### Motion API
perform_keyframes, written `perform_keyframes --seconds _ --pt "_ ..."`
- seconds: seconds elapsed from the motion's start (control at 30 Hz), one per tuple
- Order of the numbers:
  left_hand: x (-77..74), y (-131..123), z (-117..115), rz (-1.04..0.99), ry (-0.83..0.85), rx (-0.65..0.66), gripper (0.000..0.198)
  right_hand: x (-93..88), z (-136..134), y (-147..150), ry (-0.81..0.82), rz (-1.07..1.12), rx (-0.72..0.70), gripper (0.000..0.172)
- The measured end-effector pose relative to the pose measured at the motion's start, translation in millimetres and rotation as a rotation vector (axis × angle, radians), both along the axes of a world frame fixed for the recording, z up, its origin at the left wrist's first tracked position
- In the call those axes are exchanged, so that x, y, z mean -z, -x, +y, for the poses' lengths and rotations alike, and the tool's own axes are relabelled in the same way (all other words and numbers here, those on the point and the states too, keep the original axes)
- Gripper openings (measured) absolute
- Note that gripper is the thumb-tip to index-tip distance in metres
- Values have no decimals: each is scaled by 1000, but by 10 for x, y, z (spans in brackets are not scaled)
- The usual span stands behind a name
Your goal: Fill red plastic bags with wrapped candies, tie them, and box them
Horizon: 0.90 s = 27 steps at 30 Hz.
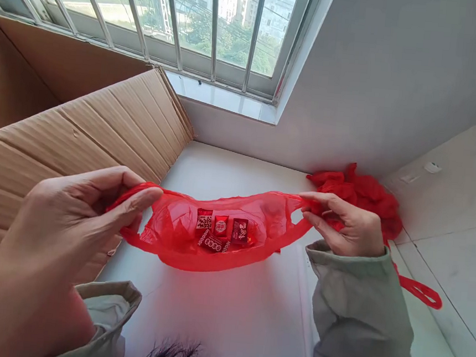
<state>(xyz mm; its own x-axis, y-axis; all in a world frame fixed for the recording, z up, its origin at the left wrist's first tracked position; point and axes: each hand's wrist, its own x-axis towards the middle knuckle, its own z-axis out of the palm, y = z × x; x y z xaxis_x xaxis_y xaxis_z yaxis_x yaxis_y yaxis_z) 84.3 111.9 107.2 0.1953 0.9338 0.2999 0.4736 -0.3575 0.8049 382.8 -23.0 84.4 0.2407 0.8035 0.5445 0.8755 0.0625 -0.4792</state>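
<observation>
A red plastic bag (214, 262) is stretched sideways between my two hands, its mouth facing up. My left hand (71, 225) pinches the handle on the left side. On the other side, my right hand (344, 224) grips the right handle between thumb and fingers. Several small wrapped packets show inside: a red packet (221, 226), a dark red packet (240, 231), a packet with white print (204, 220) and a brown-red packet (213, 242) lying across the front. What the packets contain is hidden by their wrappers.
At the left stands a large open cardboard box (114, 117). A heap of red plastic bags (357, 192) lies by the wall on the right, with a loose red handle (423, 292) trailing from it. Behind is a barred window (234, 33). Beneath the bag is a white surface (217, 321).
</observation>
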Motion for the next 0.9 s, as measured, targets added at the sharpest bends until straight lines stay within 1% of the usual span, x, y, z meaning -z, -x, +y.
perform_keyframes --seconds 0.07,0.13,0.17,0.2,0.27,0.33,0.4,0.47,0.5,0.57,0.63,0.7,0.73,0.8,0.9 --pt "-9 -116 49 -233 30 41 18 -113 190 -89 -38 31 -48 18" --pt "-13 -242 164 -439 133 106 12 -226 393 -190 -76 65 -45 15" --pt "-18 -303 237 -548 183 143 12 -278 489 -235 -86 76 -37 15" --pt "-30 -360 312 -633 213 188 15 -325 577 -272 -89 85 -34 14" --pt "-76 -445 443 -732 139 202 19 -398 713 -314 -95 107 -43 14" --pt "-147 -482 518 -757 39 170 18 -440 783 -313 -129 136 -61 15" --pt "-219 -477 532 -734 -46 158 18 -452 791 -285 -187 170 -97 16" --pt "-264 -453 515 -672 -145 198 19 -435 765 -247 -222 208 -147 17" --pt "-271 -442 509 -634 -196 249 20 -417 752 -228 -232 227 -166 18" --pt "-244 -435 517 -555 -265 410 28 -367 742 -198 -249 268 -189 18" --pt "-167 -445 548 -446 -261 607 41 -305 754 -173 -222 288 -218 18" --pt "-55 -455 581 -270 -223 731 55 -248 768 -146 -152 258 -237 17" --pt "6 -456 591 -174 -212 751 60 -227 770 -129 -125 236 -236 17" --pt "124 -441 596 -22 -209 736 67 -209 758 -86 -132 206 -209 15" --pt "262 -388 584 57 -211 639 77 -245 724 -4 -207 145 -198 14"
